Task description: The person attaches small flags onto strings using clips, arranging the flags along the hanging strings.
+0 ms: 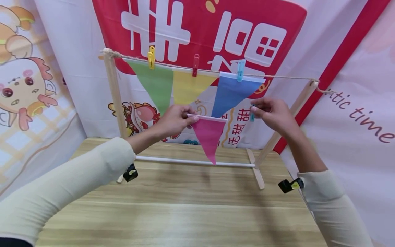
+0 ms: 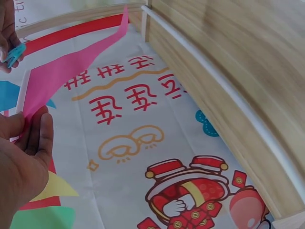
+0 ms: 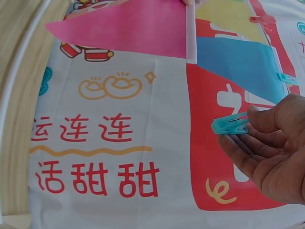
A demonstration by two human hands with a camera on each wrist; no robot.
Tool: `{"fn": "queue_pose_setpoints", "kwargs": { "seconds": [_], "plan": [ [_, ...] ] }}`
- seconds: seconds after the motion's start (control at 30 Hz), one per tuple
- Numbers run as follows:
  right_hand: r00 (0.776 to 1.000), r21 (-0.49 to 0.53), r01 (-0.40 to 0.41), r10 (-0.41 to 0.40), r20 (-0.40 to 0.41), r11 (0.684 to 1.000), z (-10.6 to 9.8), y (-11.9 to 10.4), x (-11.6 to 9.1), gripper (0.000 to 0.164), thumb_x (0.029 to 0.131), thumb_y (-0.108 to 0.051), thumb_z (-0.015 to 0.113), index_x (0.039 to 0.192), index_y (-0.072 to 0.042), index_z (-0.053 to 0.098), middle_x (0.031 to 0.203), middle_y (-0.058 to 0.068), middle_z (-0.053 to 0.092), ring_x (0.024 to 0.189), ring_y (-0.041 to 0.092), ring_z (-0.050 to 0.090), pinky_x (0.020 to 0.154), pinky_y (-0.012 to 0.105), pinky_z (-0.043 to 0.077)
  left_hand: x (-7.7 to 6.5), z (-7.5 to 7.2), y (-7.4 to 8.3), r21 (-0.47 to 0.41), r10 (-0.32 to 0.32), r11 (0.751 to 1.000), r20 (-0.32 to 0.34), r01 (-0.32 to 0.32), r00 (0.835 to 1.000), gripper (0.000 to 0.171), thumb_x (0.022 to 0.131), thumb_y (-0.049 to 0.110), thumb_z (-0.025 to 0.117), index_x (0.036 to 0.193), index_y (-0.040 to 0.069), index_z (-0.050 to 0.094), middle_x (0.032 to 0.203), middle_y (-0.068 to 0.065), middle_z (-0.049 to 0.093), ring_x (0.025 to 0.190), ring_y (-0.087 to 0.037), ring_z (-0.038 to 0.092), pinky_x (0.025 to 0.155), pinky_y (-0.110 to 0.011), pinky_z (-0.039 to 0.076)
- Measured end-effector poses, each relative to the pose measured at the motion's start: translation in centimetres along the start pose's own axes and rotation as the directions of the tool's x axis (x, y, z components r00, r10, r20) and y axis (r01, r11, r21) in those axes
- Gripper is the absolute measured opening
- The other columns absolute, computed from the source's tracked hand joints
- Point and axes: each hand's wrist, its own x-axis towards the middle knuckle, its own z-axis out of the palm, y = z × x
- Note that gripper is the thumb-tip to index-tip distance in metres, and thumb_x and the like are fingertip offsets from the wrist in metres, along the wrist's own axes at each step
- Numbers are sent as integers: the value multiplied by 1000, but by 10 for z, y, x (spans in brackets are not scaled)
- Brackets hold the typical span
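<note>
My left hand (image 1: pixel 176 120) pinches a pink triangular flag (image 1: pixel 210 137) by the left end of its white top edge, its point hanging down. In my right hand (image 1: pixel 274 112) a teal clothespin (image 3: pixel 231 125) is held between thumb and fingers, to the right of the pink flag. Behind and above, a twine line (image 1: pixel 287 77) carries three flags: green (image 1: pixel 155 82) with a yellow clothespin (image 1: pixel 151 57), yellow (image 1: pixel 191 87) with a red clothespin (image 1: pixel 195 65), and blue (image 1: pixel 234 92) with a light blue clothespin (image 1: pixel 240 70).
Two wooden posts (image 1: pixel 115 92) hold the twine at its ends, joined low by a white rod (image 1: pixel 185 160). The frame's wooden foot (image 1: pixel 256 171) rests on a wood-grain table (image 1: pixel 172 216). A printed red and white cloth (image 1: pixel 197 20) hangs behind.
</note>
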Motion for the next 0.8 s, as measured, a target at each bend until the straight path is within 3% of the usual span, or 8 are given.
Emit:
{"fn": "queue_pose_setpoints", "kwargs": {
  "seconds": [0.2, 0.33, 0.5, 0.63, 0.8],
  "plan": [
    [1000, 10, 15, -15, -2, 1000, -3, -3, 2, 58, 109, -41, 74, 158, -10, 63, 148, 17, 72, 125, 39, 77, 113, 58, 62, 4, 2, 13, -56, 11, 998, -15, -12, 1000, 19, 112, 18, 73, 123, 5, 78, 110, -16, 82, 101, -36, 78, 86, -33, 67],
    [1000, 0, 30, -30, -3, 1000, -6, -6, 3, 58, 110, -41, 74, 157, -9, 63, 148, 17, 73, 125, 38, 77, 113, 58, 62, 7, 3, 20, -77, 3, 997, -15, -5, 1000, 20, 111, 19, 75, 125, 4, 80, 115, -16, 82, 99, -31, 79, 85, -31, 69],
    [999, -20, 39, -39, -11, 999, -10, -11, 3, 57, 110, -42, 73, 156, -10, 64, 146, 15, 74, 123, 35, 78, 111, 50, 64, 12, 3, 26, -83, 24, 996, -35, -26, 999, 21, 110, 19, 76, 125, 5, 81, 113, -15, 82, 92, -25, 76, 80, -28, 68],
    [998, -21, 52, -52, -21, 998, -13, -17, 4, 56, 110, -41, 74, 156, -11, 65, 145, 15, 75, 122, 33, 79, 108, 44, 64, 15, 4, 27, -80, 65, 994, -56, -70, 996, 19, 110, 19, 77, 123, 6, 82, 105, -15, 82, 92, -33, 75, 76, -27, 64],
    [995, -22, 83, -84, -55, 996, -16, -23, 4, 55, 109, -39, 75, 155, -10, 66, 143, 16, 76, 120, 34, 80, 110, 50, 64, 19, 8, 33, -76, 81, 994, -42, -84, 996, 20, 109, 21, 78, 124, 8, 82, 105, -13, 82, 96, -35, 76, 77, -28, 64]
  ]
}}
